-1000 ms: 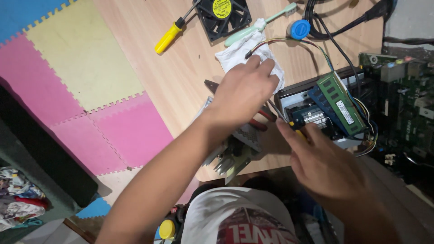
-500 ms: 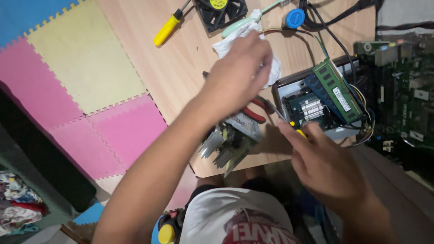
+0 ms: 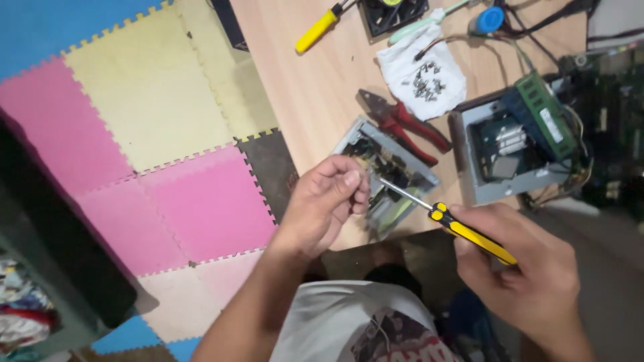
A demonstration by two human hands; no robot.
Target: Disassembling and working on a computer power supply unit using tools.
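Right hand [image 3: 526, 278] grips a yellow-black screwdriver [image 3: 463, 229], shaft aimed at 10 o'clock. Left hand [image 3: 329, 201] pinches its tip, fingers narrow, over the open metal box [image 3: 389, 174].

One head-worn camera looked steeply down, close over the light wooden tabletop [image 3: 322, 87] and coloured foam floor mats [image 3: 154, 134].

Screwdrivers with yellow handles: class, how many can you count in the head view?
2. One screwdriver is gripped in the right hand, tip at the left hand. The second screwdriver lies at the wooden table's far edge. Others could be hidden.
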